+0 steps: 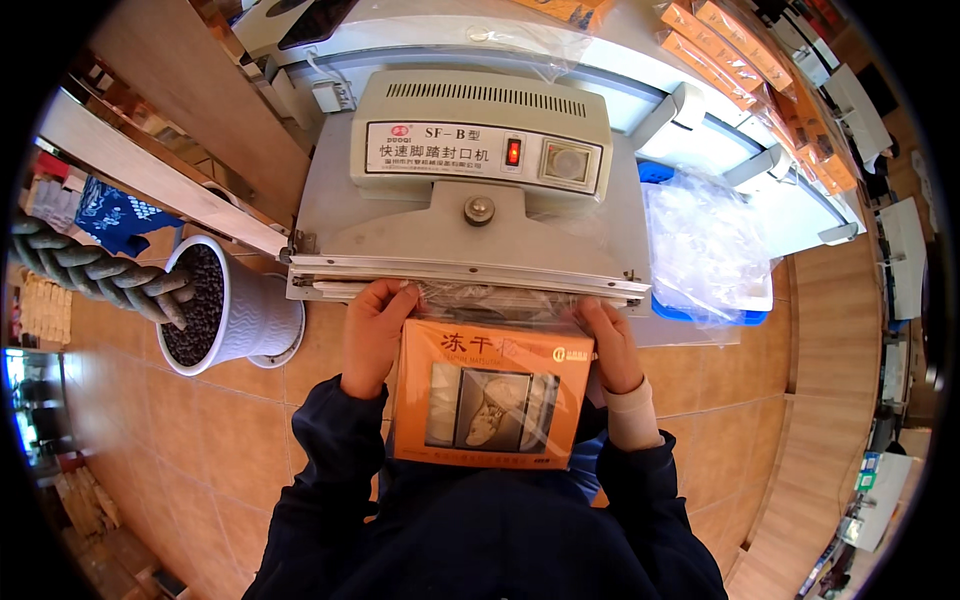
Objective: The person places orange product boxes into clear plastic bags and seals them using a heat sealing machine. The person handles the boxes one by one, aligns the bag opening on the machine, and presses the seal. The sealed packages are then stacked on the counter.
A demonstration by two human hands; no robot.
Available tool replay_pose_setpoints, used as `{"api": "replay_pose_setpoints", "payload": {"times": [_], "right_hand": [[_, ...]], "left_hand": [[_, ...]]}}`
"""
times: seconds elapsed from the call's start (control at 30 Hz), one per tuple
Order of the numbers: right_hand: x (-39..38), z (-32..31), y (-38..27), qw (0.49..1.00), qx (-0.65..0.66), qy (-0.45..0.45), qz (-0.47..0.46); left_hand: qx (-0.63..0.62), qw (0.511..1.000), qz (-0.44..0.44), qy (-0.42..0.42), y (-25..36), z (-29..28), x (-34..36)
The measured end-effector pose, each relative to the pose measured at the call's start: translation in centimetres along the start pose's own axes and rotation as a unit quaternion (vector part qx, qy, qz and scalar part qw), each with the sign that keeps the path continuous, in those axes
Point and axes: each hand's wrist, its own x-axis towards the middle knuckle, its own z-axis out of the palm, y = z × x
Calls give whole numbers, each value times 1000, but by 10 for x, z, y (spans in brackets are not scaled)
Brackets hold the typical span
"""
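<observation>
At the front edge of the grey metal sealing machine (470, 215), the flat orange packet with a clear window (490, 395) lies upright, its clear top fed into the sealing bar. Left hand (375, 330) and right hand (608, 345) each clasp an upper corner. Beside the machine, a blue tray (720, 312) holds clear plastic bags (705, 245).

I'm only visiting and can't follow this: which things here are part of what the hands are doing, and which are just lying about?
In use:
- left hand and right hand, holding the pouch
- orange pouch, its clear top at the sealer's bar
- grey sealer

Lying about:
- white plant pot
- blue tray of clear bags
- orange packs on the counter behind
</observation>
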Motion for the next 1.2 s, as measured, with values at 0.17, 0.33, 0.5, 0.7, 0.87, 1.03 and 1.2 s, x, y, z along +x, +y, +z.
{"api": "replay_pose_setpoints", "payload": {"times": [0.17,0.33,0.5,0.7,0.87,1.03,1.2], "right_hand": [[-2,7,-4,998,48,6,-39],[-3,13,-4,997,9,45,-67],[-6,15,-7,996,17,48,-69],[-6,20,0,994,39,62,-82],[-8,15,-2,995,96,32,-17],[-11,18,-2,997,49,41,-43],[-8,16,0,997,-5,56,-60]], "left_hand": [[-18,999,7,35,0,-2,-2],[-56,998,27,30,-3,-2,-3],[-177,980,-81,34,6,7,-35],[-93,976,-177,-85,-11,-15,-66],[-111,979,-153,-75,-5,-16,-61],[-86,983,-134,-89,-8,-19,-58],[-80,979,-157,-102,-1,-20,-53]]}}
